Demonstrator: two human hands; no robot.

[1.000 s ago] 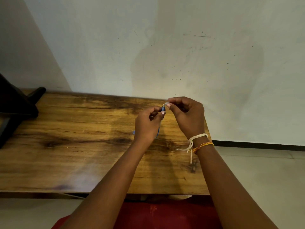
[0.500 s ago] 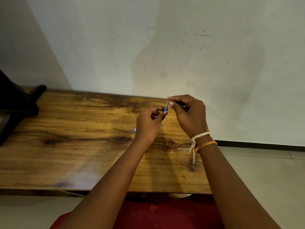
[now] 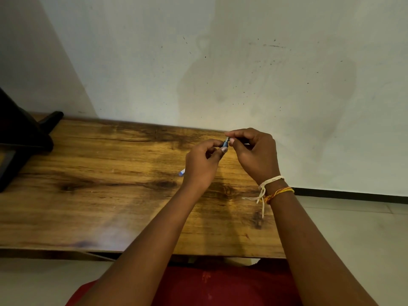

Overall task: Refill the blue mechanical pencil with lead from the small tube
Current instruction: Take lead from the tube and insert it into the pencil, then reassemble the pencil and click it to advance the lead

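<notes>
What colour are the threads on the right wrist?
White and orange-yellow threads, head view.

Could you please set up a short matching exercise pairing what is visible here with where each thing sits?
Things:
1. blue mechanical pencil
2. white and orange threads
3. dark object
4. wooden table

Places:
A. far left end of the table
B. against the pale wall, below both hands
C. right wrist
D. between the left hand and right hand

Pairs: 1-D, 2-C, 3-A, 4-B
</notes>
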